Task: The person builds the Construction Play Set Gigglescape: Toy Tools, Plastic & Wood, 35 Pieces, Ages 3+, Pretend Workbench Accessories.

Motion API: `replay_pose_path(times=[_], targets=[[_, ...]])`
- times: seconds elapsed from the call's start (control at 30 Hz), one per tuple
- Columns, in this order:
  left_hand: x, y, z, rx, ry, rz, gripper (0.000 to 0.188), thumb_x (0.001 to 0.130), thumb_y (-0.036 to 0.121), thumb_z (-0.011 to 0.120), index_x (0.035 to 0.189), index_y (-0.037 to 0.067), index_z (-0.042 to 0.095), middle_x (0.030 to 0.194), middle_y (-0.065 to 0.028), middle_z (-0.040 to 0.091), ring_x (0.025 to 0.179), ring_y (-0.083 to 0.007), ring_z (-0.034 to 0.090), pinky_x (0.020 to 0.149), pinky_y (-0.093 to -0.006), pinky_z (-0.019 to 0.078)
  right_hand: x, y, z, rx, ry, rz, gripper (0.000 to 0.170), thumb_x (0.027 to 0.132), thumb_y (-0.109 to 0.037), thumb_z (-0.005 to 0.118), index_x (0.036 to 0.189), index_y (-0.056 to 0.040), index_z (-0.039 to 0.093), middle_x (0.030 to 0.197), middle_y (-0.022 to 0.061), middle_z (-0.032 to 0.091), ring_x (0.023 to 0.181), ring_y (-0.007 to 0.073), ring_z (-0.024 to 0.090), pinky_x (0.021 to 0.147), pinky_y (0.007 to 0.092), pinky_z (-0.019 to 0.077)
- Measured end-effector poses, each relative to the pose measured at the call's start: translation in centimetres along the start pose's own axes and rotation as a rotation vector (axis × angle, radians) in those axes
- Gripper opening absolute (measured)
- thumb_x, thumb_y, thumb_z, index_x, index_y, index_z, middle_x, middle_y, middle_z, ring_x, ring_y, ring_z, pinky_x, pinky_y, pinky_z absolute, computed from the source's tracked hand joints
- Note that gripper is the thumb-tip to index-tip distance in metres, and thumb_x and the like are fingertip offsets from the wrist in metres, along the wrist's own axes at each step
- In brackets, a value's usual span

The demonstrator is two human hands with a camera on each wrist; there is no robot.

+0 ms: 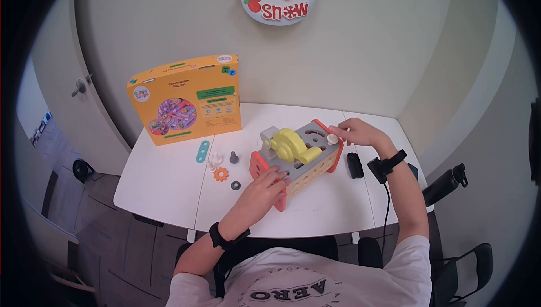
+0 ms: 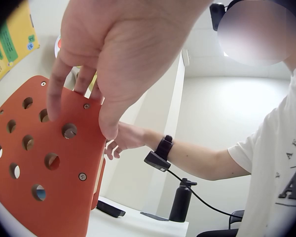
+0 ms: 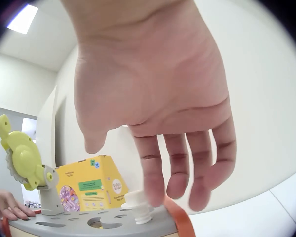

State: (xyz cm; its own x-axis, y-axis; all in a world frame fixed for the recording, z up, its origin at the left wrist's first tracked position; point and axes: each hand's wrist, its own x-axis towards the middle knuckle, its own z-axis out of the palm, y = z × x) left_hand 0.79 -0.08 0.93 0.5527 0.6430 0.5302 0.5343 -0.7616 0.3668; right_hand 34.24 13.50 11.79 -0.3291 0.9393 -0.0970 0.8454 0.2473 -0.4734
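Note:
A toy workbench with a grey top and orange end panels stands on the table. My left hand rests over its left end; in the left wrist view, fingers straddle the top edge of the perforated orange panel. At the other end, a white toy screw stands upright in the grey top. My right hand is over it, index fingertip right at the screw's head, thumb apart and fingers loosely extended. Between the hands, a yellow-green toy circular saw sits on a grey mount.
Left of the workbench lie a teal strip, orange gear, grey bolt, dark ring and small white pieces. A yellow box stands behind them. At right are a black case and black bottle.

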Motion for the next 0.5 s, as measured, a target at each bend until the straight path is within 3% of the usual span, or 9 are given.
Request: replay_pose_path(times=[0.1,0.3,0.4,0.5], targets=[[0.0,-0.1,0.0,-0.003,0.005,0.005,0.04,0.088,0.008,0.074,0.126,0.0,0.068,0.131,-0.0178,0.064,0.137,-0.0381,0.054,0.11,-0.0434,0.0509,0.3,-0.9,-1.2,-0.223,-0.048,0.239,0.087,0.096,-0.079,0.051,0.088,0.0027,0.077,0.078,0.017,0.068,0.073,0.0222,0.066,0.069,0.036,0.054],[0.1,0.0,0.0,-0.008,0.002,0.002,0.038,0.089,0.009,0.074,0.125,0.0,0.068,0.129,-0.0176,0.065,0.137,-0.038,0.054,0.11,-0.0434,0.0508,-0.2,0.4,1.2,0.123,0.11,-0.069,0.09,0.094,-0.082,0.051,0.08,0.0034,0.074,0.074,0.0183,0.065,0.07,0.025,0.063,0.066,0.0375,0.0519],[0.1,0.0,0.0,-0.009,0.008,0.006,0.038,0.089,0.009,0.074,0.125,-0.001,0.068,0.128,-0.0175,0.065,0.137,-0.038,0.054,0.109,-0.0433,0.0509,-0.5,-0.6,0.7,0.013,0.001,-0.023,0.093,0.093,-0.085,0.048,0.082,0.0033,0.075,0.076,0.018,0.066,0.07,0.0286,0.063,0.069,0.0392,0.0538],[0.0,0.0,-0.1,-0.012,0.01,0.006,0.038,0.089,0.009,0.074,0.126,-0.001,0.068,0.127,-0.0173,0.065,0.137,-0.0381,0.054,0.109,-0.0432,0.051,1.0,-0.3,-0.6,-0.308,-0.03,0.294,0.096,0.094,-0.086,0.044,0.085,0.0042,0.075,0.083,0.0181,0.071,0.073,0.0306,0.066,0.073,0.0403,0.0557]])
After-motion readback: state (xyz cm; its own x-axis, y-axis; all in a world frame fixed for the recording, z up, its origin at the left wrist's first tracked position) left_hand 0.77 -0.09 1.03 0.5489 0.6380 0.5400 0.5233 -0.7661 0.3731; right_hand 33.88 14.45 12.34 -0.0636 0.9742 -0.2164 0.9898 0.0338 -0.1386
